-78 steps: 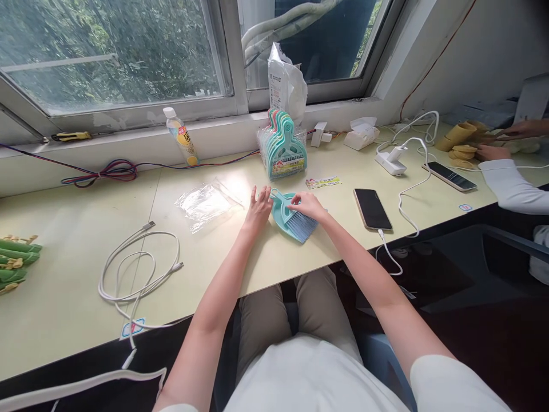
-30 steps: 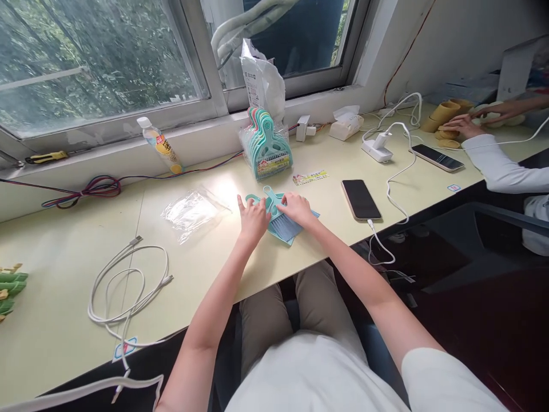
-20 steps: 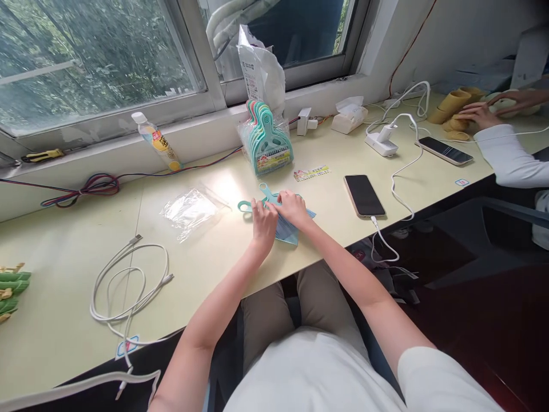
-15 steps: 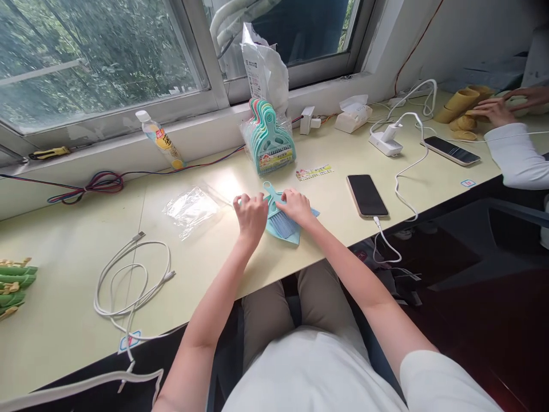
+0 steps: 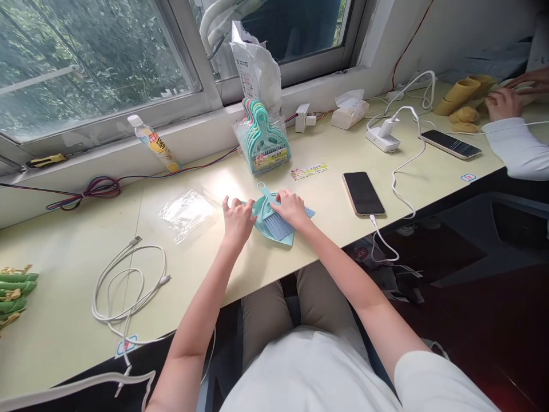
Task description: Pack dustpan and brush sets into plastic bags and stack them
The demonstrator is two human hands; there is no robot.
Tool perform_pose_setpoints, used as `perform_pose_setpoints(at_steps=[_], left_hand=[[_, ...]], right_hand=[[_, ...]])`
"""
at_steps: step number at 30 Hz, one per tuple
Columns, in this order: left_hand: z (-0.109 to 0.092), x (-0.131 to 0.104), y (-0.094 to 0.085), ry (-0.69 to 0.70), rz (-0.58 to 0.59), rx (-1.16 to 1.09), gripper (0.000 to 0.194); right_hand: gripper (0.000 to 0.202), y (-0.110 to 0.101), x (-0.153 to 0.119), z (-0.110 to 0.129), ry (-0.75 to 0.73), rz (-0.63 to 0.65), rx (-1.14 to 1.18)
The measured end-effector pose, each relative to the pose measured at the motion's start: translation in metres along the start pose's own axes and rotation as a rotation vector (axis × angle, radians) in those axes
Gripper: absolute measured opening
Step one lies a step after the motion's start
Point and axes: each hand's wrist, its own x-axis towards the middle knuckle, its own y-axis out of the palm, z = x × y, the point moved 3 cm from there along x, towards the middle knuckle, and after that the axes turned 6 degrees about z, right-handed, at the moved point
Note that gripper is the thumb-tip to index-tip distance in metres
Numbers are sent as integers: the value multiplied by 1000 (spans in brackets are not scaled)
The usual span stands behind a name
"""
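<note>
A small teal dustpan (image 5: 283, 242) lies on the table in front of me, its ring handle pointing towards the window. On top of it rests a matching hand brush with blue bristles (image 5: 278, 226). My left hand (image 5: 239, 222) is at the dustpan's left edge, fingers bent and thumb against the rim. My right hand (image 5: 291, 208) lies over the brush, fingers curled around its right side and thumb on its upper part; its fingertips are partly hidden. Behind them stands a plastic-wrapped stack of similar dustpan sets (image 5: 266, 140). A printed label strip (image 5: 309, 171) lies nearby.
Left of my hands is a clear plastic bag (image 5: 186, 213), then a coiled white cable (image 5: 160, 269). A drink bottle (image 5: 154, 144) leans by the sill. To the right are a phone (image 5: 363, 193) and a power adapter (image 5: 383, 139). Another person's hand (image 5: 505, 104) is near yellow rolls.
My left hand has shifted slightly left, uncovering more of the dustpan's left side. My right hand stays on the brush. The view has turned a little, and the other person's hand has moved.
</note>
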Motion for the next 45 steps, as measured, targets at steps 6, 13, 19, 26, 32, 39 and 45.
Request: perform_pose_setpoints(at_steps=[6, 13, 19, 26, 32, 39, 45], left_hand=[[6, 6, 11, -54, -5, 16, 30], [13, 3, 19, -168, -35, 33, 27], [39, -1, 0, -283, -193, -74, 22], [96, -14, -23, -470, -392, -168, 18], [81, -17, -23, -379, -349, -134, 39], [37, -31, -18, -31, -77, 56, 29], [31, -38, 6, -2, 30, 89, 35]], right_hand=[[20, 2, -5, 5, -50, 59, -5], [20, 2, -9, 6, -76, 87, -14], [20, 5, -5, 3, -70, 60, 9], [19, 7, -4, 2, -71, 50, 14], [19, 8, -5, 1, -71, 32, 19], [19, 7, -6, 2, -84, 30, 13], [19, 8, -5, 1, -81, 27, 24]])
